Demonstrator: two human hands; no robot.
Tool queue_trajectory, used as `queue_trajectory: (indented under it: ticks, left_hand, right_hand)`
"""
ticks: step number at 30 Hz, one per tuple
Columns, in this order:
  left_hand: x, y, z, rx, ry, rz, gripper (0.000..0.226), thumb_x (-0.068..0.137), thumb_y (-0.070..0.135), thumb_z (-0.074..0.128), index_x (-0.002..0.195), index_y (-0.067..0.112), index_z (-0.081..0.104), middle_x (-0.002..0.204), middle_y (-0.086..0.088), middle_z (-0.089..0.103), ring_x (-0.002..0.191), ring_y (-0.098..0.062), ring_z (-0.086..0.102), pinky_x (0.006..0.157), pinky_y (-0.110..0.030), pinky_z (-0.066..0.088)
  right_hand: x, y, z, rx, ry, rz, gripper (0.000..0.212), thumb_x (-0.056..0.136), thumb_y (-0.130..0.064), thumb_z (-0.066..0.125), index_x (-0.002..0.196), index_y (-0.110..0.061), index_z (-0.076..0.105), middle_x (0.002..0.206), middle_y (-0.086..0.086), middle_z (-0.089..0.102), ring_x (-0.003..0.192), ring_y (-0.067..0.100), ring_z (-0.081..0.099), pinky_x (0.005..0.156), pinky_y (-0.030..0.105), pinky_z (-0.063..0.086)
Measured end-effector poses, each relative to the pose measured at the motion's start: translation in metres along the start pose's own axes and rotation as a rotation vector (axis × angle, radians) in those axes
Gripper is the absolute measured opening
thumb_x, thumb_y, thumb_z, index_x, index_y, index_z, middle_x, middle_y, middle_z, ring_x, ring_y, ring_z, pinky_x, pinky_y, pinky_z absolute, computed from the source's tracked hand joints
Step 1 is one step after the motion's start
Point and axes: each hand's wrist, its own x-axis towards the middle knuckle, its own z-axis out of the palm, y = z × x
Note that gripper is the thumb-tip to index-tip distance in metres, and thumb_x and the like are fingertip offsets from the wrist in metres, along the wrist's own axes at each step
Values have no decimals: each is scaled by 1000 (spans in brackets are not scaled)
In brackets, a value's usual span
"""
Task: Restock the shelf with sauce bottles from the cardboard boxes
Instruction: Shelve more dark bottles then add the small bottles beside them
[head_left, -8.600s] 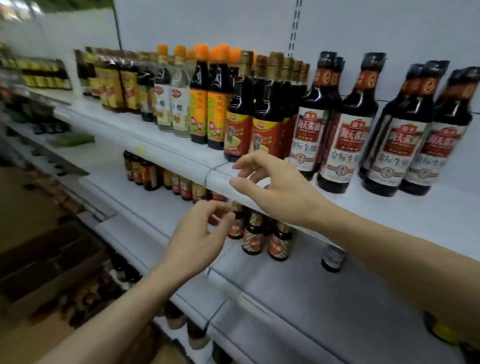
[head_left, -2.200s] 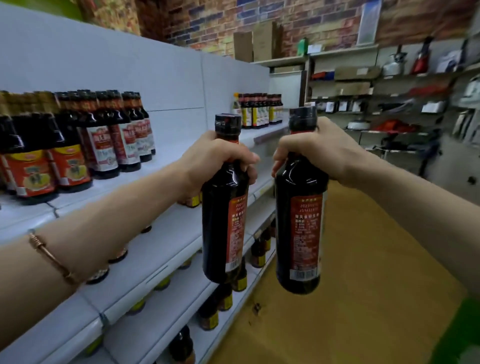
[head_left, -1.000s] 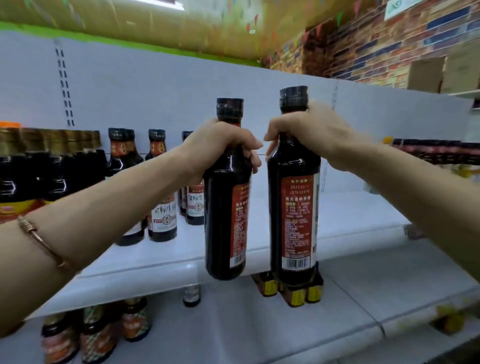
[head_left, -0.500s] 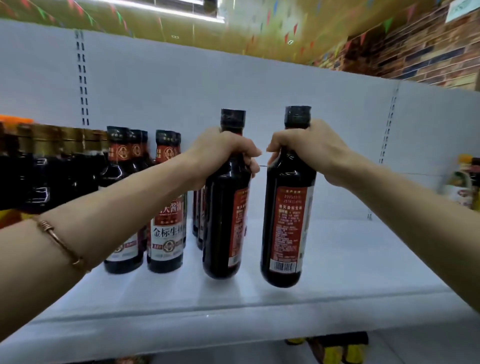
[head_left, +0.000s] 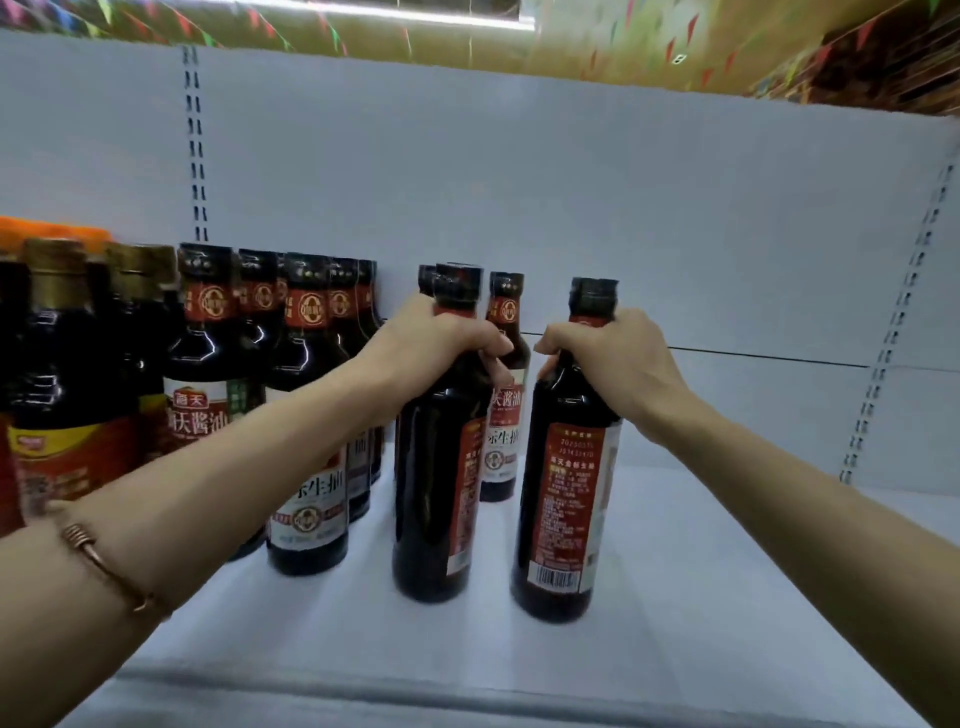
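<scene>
- Left hand (head_left: 436, 343): fingers curled tight round the neck of the left bottle (head_left: 436, 478), just under its black cap.
- Right hand (head_left: 608, 358): fingers wrapped round the neck of the right bottle (head_left: 566, 499), same grip.
- Both bottles: dark glossy glass, round body, sloped shoulders, narrow neck, black shrink-wrapped cap. Red back labels face the camera; the right one shows small print and a barcode near the base.
- Position: both upright, side by side with a gap between, bases at the shelf (head_left: 727, 597) surface near its front edge. Cannot tell if they are fully set down or just touching.
- Shelf: flat matte white board, smooth, with a white back panel (head_left: 571, 208) and slotted metal uprights.
- Stocked bottles (head_left: 311, 415): same dark type with red-and-white front labels, standing in rows to the left; one more (head_left: 504, 389) stands directly behind the held pair.
- Far left: gold-capped bottles (head_left: 57, 374) with red-yellow labels.
- Thin coppery bracelet (head_left: 104, 561) on the left wrist.
</scene>
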Motion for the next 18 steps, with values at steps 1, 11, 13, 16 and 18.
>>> queue_trajectory:
  ticks: [1, 11, 13, 16, 18]
  left_hand:
    - [3, -3, -1, 18, 10, 4, 25, 83, 6, 60, 59, 12, 65, 73, -14, 73, 67, -21, 68, 72, -32, 55]
    - [4, -25, 0, 195, 364, 204, 30, 83, 31, 71, 105, 18, 55, 89, 7, 64, 77, 0, 61, 66, -9, 47]
    - [2, -26, -1, 158, 376, 242, 36, 82, 39, 73, 108, 18, 59, 92, 10, 66, 79, 5, 62, 66, -6, 47]
    - [1, -26, -6, 137, 358, 250, 46, 75, 45, 76, 109, 19, 60, 94, 9, 70, 81, 3, 65, 71, -11, 51]
    - [1, -26, -10, 102, 341, 255, 57, 71, 44, 79, 113, 19, 49, 92, 6, 71, 79, -1, 69, 69, -14, 53]
  right_hand:
    - [1, 2, 3, 8, 13, -13, 28, 76, -24, 68, 74, 4, 69, 75, 10, 73, 77, 28, 70, 74, 43, 55]
    - [-5, 9, 18, 298, -39, 26, 28, 88, -31, 65, 69, -11, 66, 75, 4, 74, 69, 18, 68, 79, 37, 56]
    - [-18, 18, 19, 362, -48, 25, 24, 90, -31, 62, 77, -11, 65, 77, 2, 72, 68, 15, 68, 70, 29, 56]
    - [-36, 32, 25, 386, -12, 12, 20, 91, -36, 61, 93, -16, 64, 81, -7, 72, 74, 9, 71, 63, 19, 53]
    - [-40, 33, 29, 374, 51, 30, 29, 89, -43, 62, 101, -17, 63, 86, -6, 73, 79, 8, 72, 65, 18, 53]
